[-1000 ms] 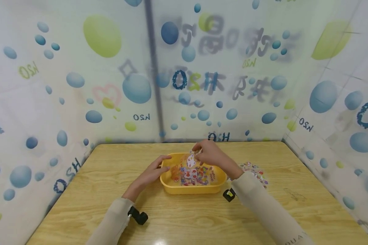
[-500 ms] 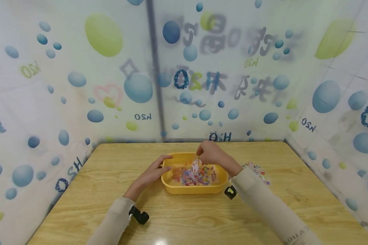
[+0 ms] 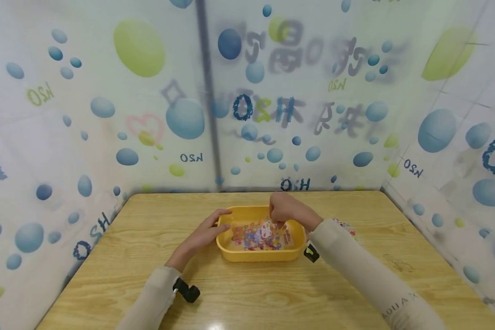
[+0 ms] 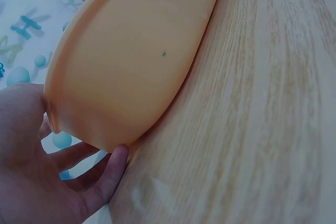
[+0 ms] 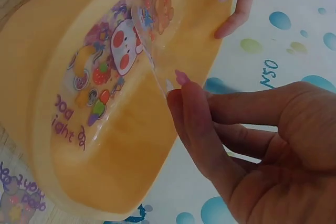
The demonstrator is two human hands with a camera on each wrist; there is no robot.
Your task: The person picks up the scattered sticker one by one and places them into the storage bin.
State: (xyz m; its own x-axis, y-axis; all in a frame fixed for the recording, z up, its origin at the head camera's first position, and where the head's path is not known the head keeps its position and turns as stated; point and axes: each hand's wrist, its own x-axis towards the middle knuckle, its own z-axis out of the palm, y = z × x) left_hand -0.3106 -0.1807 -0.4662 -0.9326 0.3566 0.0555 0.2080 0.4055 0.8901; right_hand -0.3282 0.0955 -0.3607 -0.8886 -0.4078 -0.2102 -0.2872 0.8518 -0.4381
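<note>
A yellow plastic tray (image 3: 260,255) rests on the table, with clear sheets of colourful cartoon stickers (image 5: 100,77) lying inside. At its left end my left hand (image 3: 206,229) grips the rim; the left wrist view shows fingers (image 4: 113,174) round the outside wall. Over the tray's right half, my right hand (image 3: 290,211) pinches the edge of a clear sticker sheet (image 5: 155,64) between thumb and fingertips. That sheet hangs down into the tray and overlaps the printed ones beneath, a white cartoon face (image 3: 266,229) showing near the hand.
More printed clear sheets (image 3: 346,228) lie on the wooden table (image 3: 239,298) right of the tray, partly hidden by the right sleeve. A faint clear piece (image 3: 397,262) lies farther right. Behind the table stands a wall (image 3: 251,82) patterned with blue and green dots.
My right hand has come down and slightly right, lowering the pinched sticker sheet into the tray. The right sleeve now covers more of the sheets on the table. My left hand stays at the rim.
</note>
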